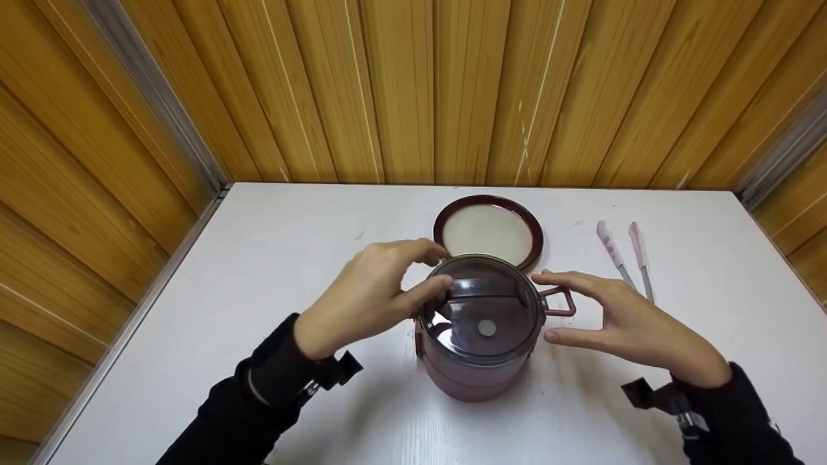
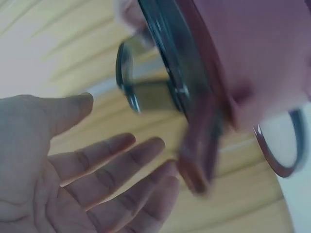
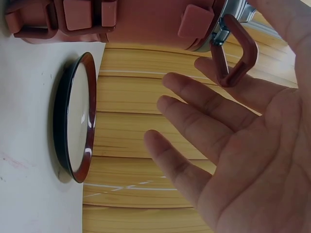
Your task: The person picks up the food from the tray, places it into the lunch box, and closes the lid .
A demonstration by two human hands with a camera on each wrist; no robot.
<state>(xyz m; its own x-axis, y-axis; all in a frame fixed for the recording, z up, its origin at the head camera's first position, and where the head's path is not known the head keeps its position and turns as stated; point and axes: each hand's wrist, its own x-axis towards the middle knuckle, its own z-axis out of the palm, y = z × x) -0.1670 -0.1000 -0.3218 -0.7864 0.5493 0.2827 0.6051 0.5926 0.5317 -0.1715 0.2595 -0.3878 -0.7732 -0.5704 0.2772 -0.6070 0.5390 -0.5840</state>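
Note:
In the head view a pink lidded canister [image 1: 475, 382] stands upright near the middle of the white table, its see-through dark lid [image 1: 462, 339] on top. A black carry handle [image 1: 488, 289] crosses the lid. My left hand [image 1: 368, 297] reaches over the lid's left edge, thumb and fingers apart, with a clasp [image 2: 197, 155] hanging close by its fingertips in the left wrist view. On the other side my right hand [image 1: 620, 316] is spread around a pink loop clasp [image 3: 248, 48], which sticks outward from the rim. Nothing is gripped in either palm.
Behind the canister lies a round cream plate with a dark red rim [image 1: 538, 239]. Two slim utensils with pink handles [image 1: 608, 240] lie at the right, partly hidden by the right hand. Wood-patterned walls [image 1: 400, 90] enclose the table's back and sides.

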